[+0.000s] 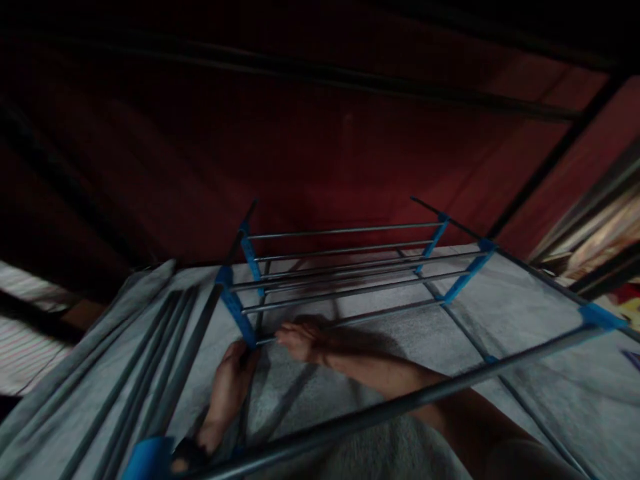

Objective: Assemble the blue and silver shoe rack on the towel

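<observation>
A rack of grey metal tubes with blue plastic connectors lies on a grey cloth (380, 340). My left hand (231, 380) is closed around the lower end of a blue connector (239, 316) on the rack's left side; its fingertips are partly hidden. Just to the right, my right hand (300, 341) has its fingers curled over the left end of the lowest crosswise tube (385, 312), close to where it meets that connector. My right forearm reaches under the near long tube (400, 403). More crosswise tubes join the left connectors to the blue connectors (463, 280) at the right.
Several loose grey tubes (143, 363) lie side by side on the cloth at left. A dark red wall (320, 160) stands behind the rack. Near me, blue corner connectors (149, 457) hold the ends of the long tube. Striped fabric (25, 347) shows at far left.
</observation>
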A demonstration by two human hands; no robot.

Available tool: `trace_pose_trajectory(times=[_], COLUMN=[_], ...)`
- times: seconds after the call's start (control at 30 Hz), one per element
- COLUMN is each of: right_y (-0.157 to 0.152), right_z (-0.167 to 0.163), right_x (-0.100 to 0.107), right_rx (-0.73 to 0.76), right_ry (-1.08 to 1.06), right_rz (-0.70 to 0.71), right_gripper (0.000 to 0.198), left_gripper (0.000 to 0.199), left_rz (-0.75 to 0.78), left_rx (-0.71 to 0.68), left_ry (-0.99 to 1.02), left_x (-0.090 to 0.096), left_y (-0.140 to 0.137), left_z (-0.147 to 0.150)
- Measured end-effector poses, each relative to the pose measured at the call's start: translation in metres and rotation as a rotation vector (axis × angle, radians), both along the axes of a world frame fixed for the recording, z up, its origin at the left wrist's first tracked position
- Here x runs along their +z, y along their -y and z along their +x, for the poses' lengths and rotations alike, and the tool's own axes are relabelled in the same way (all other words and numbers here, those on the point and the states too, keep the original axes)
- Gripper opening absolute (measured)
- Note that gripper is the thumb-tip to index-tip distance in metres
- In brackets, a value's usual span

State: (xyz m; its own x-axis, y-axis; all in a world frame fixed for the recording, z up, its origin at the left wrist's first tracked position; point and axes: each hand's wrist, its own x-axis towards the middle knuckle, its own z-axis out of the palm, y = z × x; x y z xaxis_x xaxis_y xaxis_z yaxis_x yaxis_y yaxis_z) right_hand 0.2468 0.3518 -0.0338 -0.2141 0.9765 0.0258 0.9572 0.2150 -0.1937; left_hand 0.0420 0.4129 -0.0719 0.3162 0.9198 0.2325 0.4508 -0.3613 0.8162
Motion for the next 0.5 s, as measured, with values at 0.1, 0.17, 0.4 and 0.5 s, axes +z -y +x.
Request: trace_pose_trajectory(times=[0.1, 0.17, 0.4, 0.5], right_y=[0.003, 0.002, -0.001, -0.002], right_z=[0.0, 0.001, 0.003, 0.004], right_x=[0.0, -0.003, -0.017, -0.015], right_rx=[0.023, 0.008, 0.016, 0.011], right_ry=[-0.099, -0.171, -0.197, -0.192], right_rz=[-0.023, -0.032, -0.031, -0.047], right_gripper=[0.032, 0.032, 0.032, 0.032], left_gripper=[0.015, 0.012, 0.007, 0.002], left_rz=[-0.005, -0.034, -0.051, -0.113], left_rx=[0.017, 0.021, -0.01, -0.015], left_ry=[0.12, 0.207, 0.203, 0.278], left_x=[0.006, 0.007, 0.011, 0.014], left_y=[0.011, 0.013, 0.02, 0.022], left_z=[0.008, 0.01, 0.009, 0.01])
